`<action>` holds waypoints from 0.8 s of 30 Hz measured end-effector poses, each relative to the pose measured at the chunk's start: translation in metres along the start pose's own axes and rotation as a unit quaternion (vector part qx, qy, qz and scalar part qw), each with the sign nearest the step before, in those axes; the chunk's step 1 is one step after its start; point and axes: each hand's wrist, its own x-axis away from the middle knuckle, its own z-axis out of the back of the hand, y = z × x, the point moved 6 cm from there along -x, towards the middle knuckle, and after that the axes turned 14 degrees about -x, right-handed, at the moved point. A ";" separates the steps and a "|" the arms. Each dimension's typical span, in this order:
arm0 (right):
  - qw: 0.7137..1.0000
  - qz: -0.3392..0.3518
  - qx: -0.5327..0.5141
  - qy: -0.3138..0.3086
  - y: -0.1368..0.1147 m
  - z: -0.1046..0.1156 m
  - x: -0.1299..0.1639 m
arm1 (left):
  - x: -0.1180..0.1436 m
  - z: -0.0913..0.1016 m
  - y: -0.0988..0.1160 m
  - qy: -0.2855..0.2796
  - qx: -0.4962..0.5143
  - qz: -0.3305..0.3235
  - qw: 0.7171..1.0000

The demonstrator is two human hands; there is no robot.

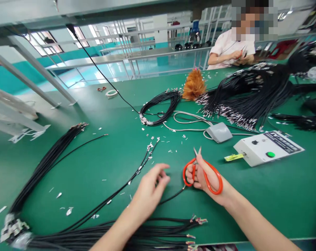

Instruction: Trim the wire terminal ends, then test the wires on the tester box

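Scissors and cable near the worktop's front edge
Right hand clasps scissors; left hand pinches a cable

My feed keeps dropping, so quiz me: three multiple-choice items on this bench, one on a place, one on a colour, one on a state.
1. Where does the grey foot pedal lie?
A. left of the white control box
B. on top of the box
C. under the left hand

2. What colour are the handles of the scissors?
A. blue
B. orange-red
C. black

3. What is the right hand doing?
A. lying flat and empty
B. gripping the scissors, blades pointing away
C. pressing the green button

Answers: 1 A, the pedal sits on the green table just left of the box. 2 B, both loops are orange-red. 3 B, the fingers pass through the loops; the left hand pinches a black wire.
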 end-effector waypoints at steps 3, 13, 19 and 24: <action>0.999 0.018 -0.026 0.011 0.000 0.003 0.001 | -0.018 0.018 -0.043 0.072 -0.108 0.068 0.989; 0.998 0.060 0.003 0.009 -0.002 -0.002 0.009 | -0.029 0.032 -0.061 0.120 -0.155 0.069 0.978; 0.991 0.118 0.069 0.008 -0.006 -0.007 0.011 | -0.015 0.037 -0.031 0.107 -0.063 0.059 0.991; 0.983 0.183 -0.010 0.020 -0.014 -0.018 0.016 | -0.004 0.014 0.017 -0.018 0.183 0.026 0.983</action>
